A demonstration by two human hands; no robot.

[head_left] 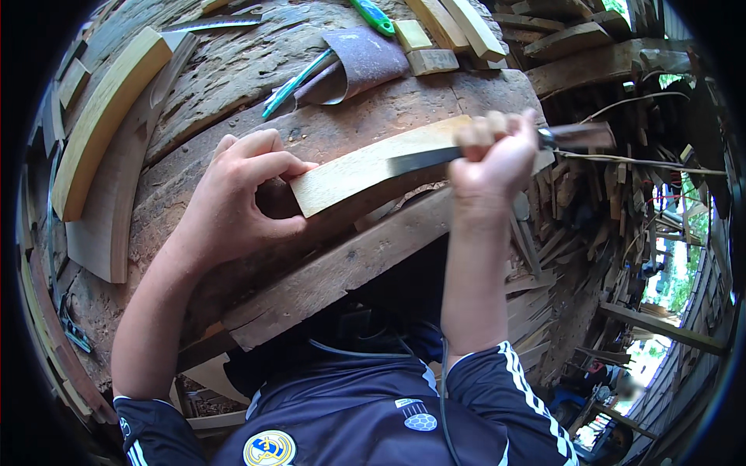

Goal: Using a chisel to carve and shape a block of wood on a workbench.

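Right grip (496,159), motion-blurred, fingers curled tight round a bladed tool (423,161); blade juts left of it, wooden handle right. Left grip (241,182) part-curled, thumb and fingers on the left end of a pale curved wood piece (353,169), which runs rightward from it. Brown sheet (369,62) beyond both grips, on worktop (486,92).
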